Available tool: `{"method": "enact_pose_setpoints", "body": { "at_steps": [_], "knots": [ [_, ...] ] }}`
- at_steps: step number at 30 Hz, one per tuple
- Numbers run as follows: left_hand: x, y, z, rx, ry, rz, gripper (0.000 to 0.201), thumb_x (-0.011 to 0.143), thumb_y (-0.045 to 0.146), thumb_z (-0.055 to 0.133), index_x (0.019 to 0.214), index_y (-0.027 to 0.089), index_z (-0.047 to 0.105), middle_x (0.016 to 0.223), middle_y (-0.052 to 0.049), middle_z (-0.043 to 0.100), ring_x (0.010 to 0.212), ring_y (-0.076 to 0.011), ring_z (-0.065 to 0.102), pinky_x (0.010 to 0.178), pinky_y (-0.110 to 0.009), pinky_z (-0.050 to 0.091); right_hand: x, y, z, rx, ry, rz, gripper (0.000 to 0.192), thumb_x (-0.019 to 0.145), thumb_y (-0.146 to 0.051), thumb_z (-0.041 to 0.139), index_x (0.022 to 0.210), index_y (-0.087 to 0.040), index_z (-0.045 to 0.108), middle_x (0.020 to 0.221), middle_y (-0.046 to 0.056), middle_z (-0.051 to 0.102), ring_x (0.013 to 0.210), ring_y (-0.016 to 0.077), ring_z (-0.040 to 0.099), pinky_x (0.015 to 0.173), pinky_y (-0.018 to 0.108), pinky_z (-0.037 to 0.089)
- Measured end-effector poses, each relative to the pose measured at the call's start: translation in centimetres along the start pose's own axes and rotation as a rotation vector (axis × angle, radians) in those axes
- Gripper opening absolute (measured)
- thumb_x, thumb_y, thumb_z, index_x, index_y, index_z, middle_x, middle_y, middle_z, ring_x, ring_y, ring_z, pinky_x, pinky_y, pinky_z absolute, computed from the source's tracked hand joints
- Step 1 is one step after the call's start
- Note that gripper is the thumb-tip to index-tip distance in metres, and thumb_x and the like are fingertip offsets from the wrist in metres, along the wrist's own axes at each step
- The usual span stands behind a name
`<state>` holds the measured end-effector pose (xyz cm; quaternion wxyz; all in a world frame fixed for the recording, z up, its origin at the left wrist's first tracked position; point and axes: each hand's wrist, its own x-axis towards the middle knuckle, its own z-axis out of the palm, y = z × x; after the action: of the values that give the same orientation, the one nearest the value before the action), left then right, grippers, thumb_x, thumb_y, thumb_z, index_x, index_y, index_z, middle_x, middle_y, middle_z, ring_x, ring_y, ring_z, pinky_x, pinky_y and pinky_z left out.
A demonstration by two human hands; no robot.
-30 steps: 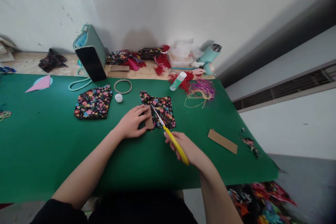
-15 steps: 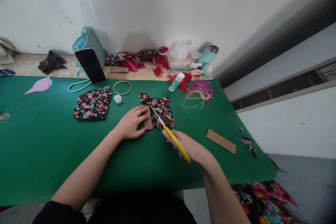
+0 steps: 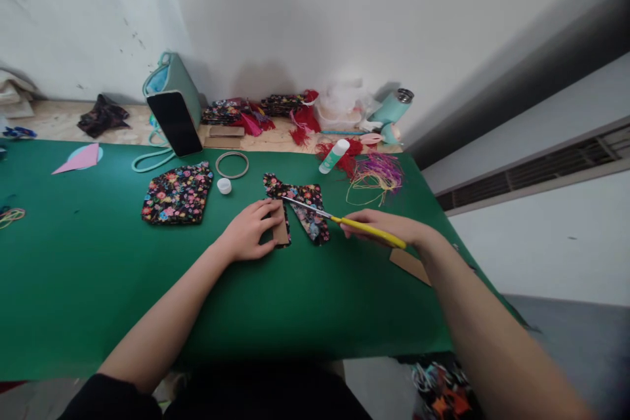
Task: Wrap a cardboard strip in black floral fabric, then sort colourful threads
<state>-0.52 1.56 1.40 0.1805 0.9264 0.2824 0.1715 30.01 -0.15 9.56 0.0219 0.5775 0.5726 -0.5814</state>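
Scissors with yellow handles (image 3: 344, 221) are gripped in the right hand (image 3: 388, 228), blades across the black floral fabric piece (image 3: 301, 207) mid-worktop. The brown cardboard template (image 3: 280, 228) is pinned by the left hand's (image 3: 249, 231) flattened fingers; cuts are best kept close to its edge.

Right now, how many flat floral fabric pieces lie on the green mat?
2. One floral piece lies left of the white cap; the other piece is under the scissors. Folded stacks by the wall not counted.

Soft even light is falling from above, shadows staying faint behind clutter; wide-angle bending is stretching edges, right corners darkening, blurring.
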Motion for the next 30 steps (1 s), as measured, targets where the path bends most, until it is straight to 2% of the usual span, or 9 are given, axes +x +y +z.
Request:
{"method": "enact_pose_setpoints", "body": {
  "at_steps": [7,13,18,24,30],
  "knots": [
    [-0.1,0.1,0.0,-0.006,0.0,-0.015,0.047,0.078,0.028,0.061,0.123,0.015,0.058,0.141,-0.016,0.046,0.134,-0.0316,0.038,0.11,-0.051,0.034,0.6,-0.9,-2.9,-0.186,-0.05,0.028,0.045,0.072,-0.062,0.061,0.08,-0.018,0.066,0.061,-0.002,0.049,0.043,0.0083,0.036,0.037,0.023,0.029],
    [0.0,0.2,-0.3,-0.012,-0.015,-0.026,0.048,0.077,0.027,0.062,0.124,0.013,0.058,0.142,-0.016,0.045,0.135,-0.0307,0.037,0.111,-0.048,0.032,2.1,-1.2,-5.3,-0.264,-0.063,-0.074,0.045,0.071,-0.06,0.065,0.079,-0.017,0.073,0.066,0.002,0.058,0.051,0.0118,0.047,0.043,0.023,0.034],
    [0.0,0.3,-0.4,-0.013,-0.019,-0.032,0.048,0.077,0.026,0.062,0.124,0.013,0.058,0.143,-0.016,0.044,0.135,-0.03,0.037,0.112,-0.047,0.031,3.2,-1.0,-5.9,-0.216,-0.083,-0.021,0.045,0.068,-0.06,0.066,0.082,-0.017,0.074,0.069,0.001,0.061,0.046,0.0101,0.043,0.04,0.023,0.031],
    [0.0,0.3,-0.3,-0.023,-0.03,-0.044,0.05,0.079,0.03,0.061,0.127,0.016,0.055,0.14,-0.016,0.046,0.134,-0.0318,0.038,0.109,-0.051,0.034,4.3,-0.8,-6.9,-0.3,-0.096,-0.113,0.038,0.069,-0.055,0.069,0.08,-0.019,0.076,0.066,0.0,0.06,0.061,0.0147,0.051,0.053,0.024,0.037],
    [0.0,0.3,-0.3,-0.027,-0.04,-0.055,0.051,0.079,0.03,0.06,0.128,0.018,0.054,0.138,-0.015,0.047,0.134,-0.0326,0.037,0.11,-0.052,0.033,4.0,-1.4,-7.2,-0.211,-0.047,0.043,0.039,0.062,-0.055,0.072,0.077,-0.02,0.073,0.068,0.002,0.06,0.051,0.0124,0.047,0.039,0.023,0.032]
  ]
}}
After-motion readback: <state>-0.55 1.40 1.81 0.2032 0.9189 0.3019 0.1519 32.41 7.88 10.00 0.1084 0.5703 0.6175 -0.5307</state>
